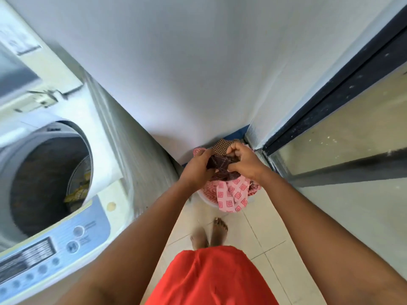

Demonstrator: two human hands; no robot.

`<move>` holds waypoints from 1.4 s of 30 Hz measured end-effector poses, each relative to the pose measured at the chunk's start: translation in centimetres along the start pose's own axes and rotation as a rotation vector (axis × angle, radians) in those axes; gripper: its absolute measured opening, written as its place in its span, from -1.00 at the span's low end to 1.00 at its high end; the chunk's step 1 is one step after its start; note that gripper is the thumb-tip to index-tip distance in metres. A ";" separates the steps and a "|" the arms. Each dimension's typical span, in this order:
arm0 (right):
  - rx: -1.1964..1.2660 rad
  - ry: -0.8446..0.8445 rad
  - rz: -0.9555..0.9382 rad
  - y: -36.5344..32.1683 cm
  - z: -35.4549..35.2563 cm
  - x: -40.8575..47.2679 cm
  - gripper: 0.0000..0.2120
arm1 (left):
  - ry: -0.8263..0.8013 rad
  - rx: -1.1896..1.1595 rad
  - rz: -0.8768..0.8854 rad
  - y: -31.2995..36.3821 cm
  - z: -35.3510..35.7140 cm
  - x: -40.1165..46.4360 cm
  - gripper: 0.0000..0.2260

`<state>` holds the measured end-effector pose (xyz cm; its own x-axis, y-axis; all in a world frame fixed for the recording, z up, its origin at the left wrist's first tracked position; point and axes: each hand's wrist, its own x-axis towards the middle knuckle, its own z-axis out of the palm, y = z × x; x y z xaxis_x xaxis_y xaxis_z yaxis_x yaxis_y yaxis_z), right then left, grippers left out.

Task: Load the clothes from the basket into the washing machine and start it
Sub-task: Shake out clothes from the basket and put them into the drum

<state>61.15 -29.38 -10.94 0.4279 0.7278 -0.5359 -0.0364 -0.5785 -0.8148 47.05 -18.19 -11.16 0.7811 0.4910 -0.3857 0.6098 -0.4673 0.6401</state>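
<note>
A white basket (203, 200) stands on the floor against the wall, heaped with clothes. A pink cloth with square prints (231, 194) hangs over its front rim. Above the heap, my left hand (196, 168) and my right hand (244, 161) both grip a dark maroon patterned garment (220, 162). A checked brown piece (221, 146) shows behind my hands. The top-loading washing machine (123, 172) stands at the left with its lid up; its drum (50, 175) holds some yellowish cloth (79, 190). Its control panel (44, 256) faces me.
A grey wall (198, 62) rises behind the basket. A dark-framed sliding glass door (330, 133) runs along the right. My bare feet (209, 232) stand on the pale tiled floor just short of the basket, below my red garment (209, 278).
</note>
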 end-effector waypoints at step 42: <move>0.018 0.143 -0.166 -10.3 2.7 -7.3 -0.39 | 0.509 -1.127 -0.140 5.2 -7.9 -9.4 -0.57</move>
<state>56.01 -27.74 0.76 0.5527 0.7524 -0.3584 0.0293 -0.4474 -0.8939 41.83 -19.38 1.03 0.4248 0.8322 -0.3563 0.0318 0.3796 0.9246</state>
